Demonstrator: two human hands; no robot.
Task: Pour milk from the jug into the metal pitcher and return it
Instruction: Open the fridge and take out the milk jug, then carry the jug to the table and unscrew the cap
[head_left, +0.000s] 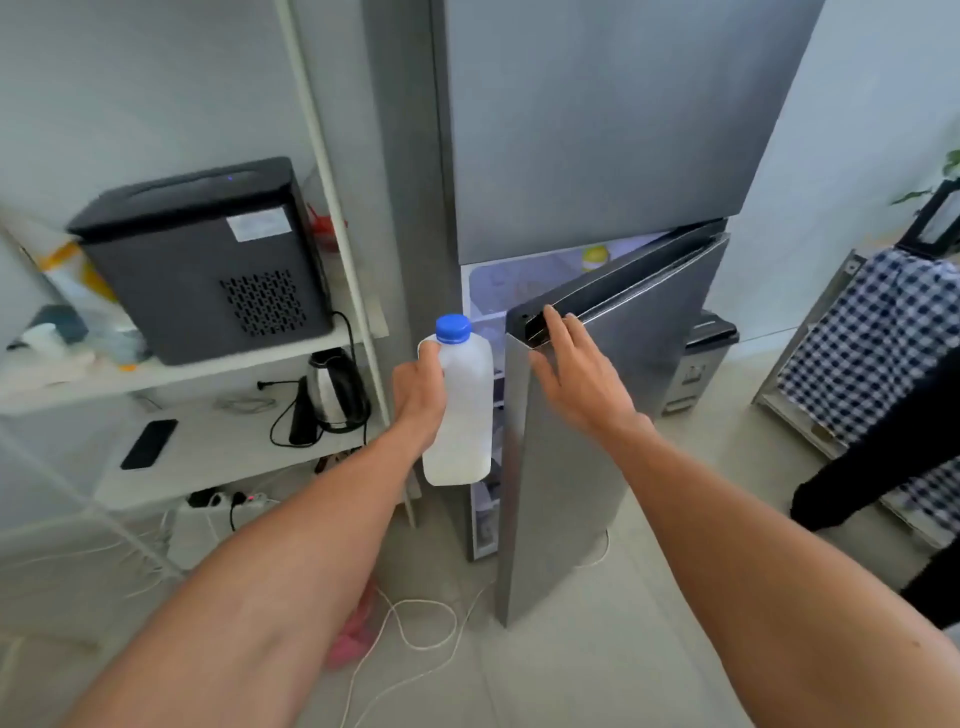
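A translucent plastic milk jug (465, 405) with a blue cap hangs upright in front of the fridge opening, milk filling its lower part. My left hand (418, 395) is shut on its handle. My right hand (574, 369) rests on the top edge of the lower fridge door (566, 467), fingers hooked into the recessed grip. That door stands partly open, and lit shelves show inside the fridge (498, 291). No metal pitcher is in view.
A white shelf unit (208, 364) at the left carries a black appliance (208, 260), a kettle (335, 389) and a phone (149, 443). Cables (415, 623) trail on the floor. A person in dark clothing (893, 467) stands at the right beside a checkered cloth.
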